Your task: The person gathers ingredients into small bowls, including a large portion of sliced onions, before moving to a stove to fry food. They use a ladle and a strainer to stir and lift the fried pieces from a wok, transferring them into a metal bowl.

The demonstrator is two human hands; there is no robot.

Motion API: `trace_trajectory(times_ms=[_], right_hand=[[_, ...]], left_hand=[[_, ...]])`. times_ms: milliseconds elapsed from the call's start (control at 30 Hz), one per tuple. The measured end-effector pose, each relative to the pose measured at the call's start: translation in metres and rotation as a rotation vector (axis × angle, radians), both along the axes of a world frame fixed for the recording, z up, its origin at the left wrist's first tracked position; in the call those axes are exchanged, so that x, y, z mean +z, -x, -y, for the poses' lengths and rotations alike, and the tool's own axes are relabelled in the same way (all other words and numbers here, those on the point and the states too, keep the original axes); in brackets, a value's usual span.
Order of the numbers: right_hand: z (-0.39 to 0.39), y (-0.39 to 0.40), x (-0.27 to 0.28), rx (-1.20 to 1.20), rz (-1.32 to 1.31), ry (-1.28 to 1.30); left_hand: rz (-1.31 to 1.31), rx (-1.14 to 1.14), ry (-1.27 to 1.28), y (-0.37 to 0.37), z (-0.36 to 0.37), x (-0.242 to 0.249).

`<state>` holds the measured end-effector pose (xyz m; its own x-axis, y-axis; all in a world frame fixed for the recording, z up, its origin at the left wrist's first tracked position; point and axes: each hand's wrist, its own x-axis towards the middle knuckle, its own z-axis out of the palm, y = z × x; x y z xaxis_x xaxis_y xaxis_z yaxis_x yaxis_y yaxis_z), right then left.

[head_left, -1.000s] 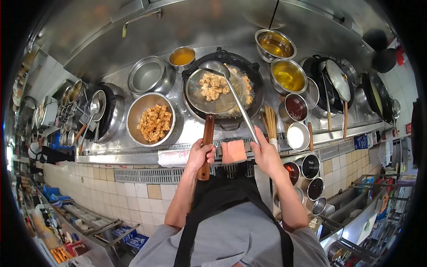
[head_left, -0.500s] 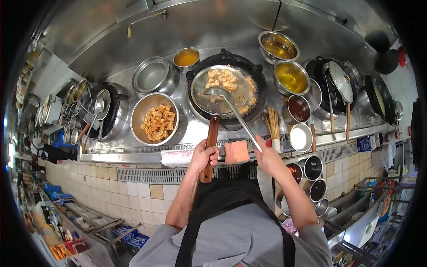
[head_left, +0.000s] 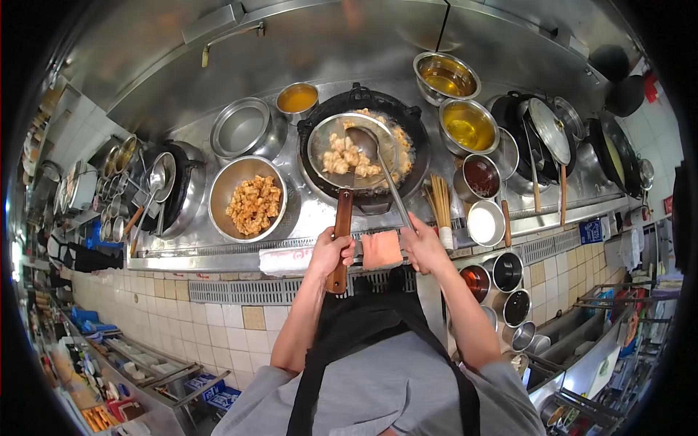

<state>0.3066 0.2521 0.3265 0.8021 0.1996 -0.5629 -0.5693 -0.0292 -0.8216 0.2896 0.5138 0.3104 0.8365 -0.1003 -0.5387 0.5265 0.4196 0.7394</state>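
Note:
My left hand (head_left: 331, 254) is wrapped round the wooden handle of a wide round strainer (head_left: 320, 138), which sits over a black wok (head_left: 414, 163). Pale fried pieces (head_left: 345, 155) lie in the strainer, and more float in the bubbling oil at the wok's right and far side. In my right hand (head_left: 424, 245) is the long metal handle of a ladle (head_left: 365, 142); its bowl rests over the strainer, against the far side of the pieces. Between my hands, a folded orange cloth (head_left: 382, 249) lies on the stove's front edge.
Left of the wok stands a steel bowl of browned fried pieces (head_left: 253, 206), with a pot of cloudy liquid (head_left: 243, 128) behind it. On the right are a bowl of yellow oil (head_left: 469, 126), a dark red sauce pot (head_left: 481, 176), a white-filled pot (head_left: 486, 223) and a bamboo brush (head_left: 440, 200).
The ladle's bowl has shifted toward the far side of the strainer, and the pieces now sit nearer its handle side. My right hand has moved slightly left; both hands keep their hold.

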Motion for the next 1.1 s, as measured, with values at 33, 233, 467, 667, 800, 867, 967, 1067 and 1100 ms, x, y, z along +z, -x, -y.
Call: trace_trajectory(times_ms=[33, 233, 467, 667, 800, 867, 967, 1067, 1100], right_hand=[[0.002, 0.009, 0.014, 0.132, 0.169, 0.311], [0.033, 0.052, 0.019, 0.153, 0.773, 0.570], [-0.008, -0.028, -0.022, 0.174, -0.067, 0.033], [0.001, -0.003, 0.020, 0.184, 0.148, 0.244], [0.023, 0.020, 0.042, 0.218, 0.704, 0.634], [0.026, 0.022, 0.053, 0.301, 0.662, 0.692], [0.014, 0.002, 0.000, 0.516, 0.591, 0.892], [-0.003, -0.015, -0.057, 0.394, 0.366, 0.494], [-0.006, -0.024, -0.053, 0.324, 0.221, 0.295]], left_hand=[[-0.013, 0.003, 0.055, 0.000, -0.004, -0.006], [-0.013, 0.019, 0.015, 0.008, -0.012, 0.002], [-0.002, -0.004, -0.038, 0.021, -0.008, -0.013], [0.031, 0.009, -0.019, 0.017, -0.016, -0.008], [0.004, 0.008, -0.013, 0.019, -0.017, -0.005], [0.008, 0.010, -0.007, 0.020, -0.014, -0.002], [0.026, 0.003, -0.012, 0.022, -0.012, 0.004], [0.037, 0.024, -0.029, 0.014, -0.013, -0.008], [0.041, 0.026, -0.039, 0.016, -0.017, -0.008]])
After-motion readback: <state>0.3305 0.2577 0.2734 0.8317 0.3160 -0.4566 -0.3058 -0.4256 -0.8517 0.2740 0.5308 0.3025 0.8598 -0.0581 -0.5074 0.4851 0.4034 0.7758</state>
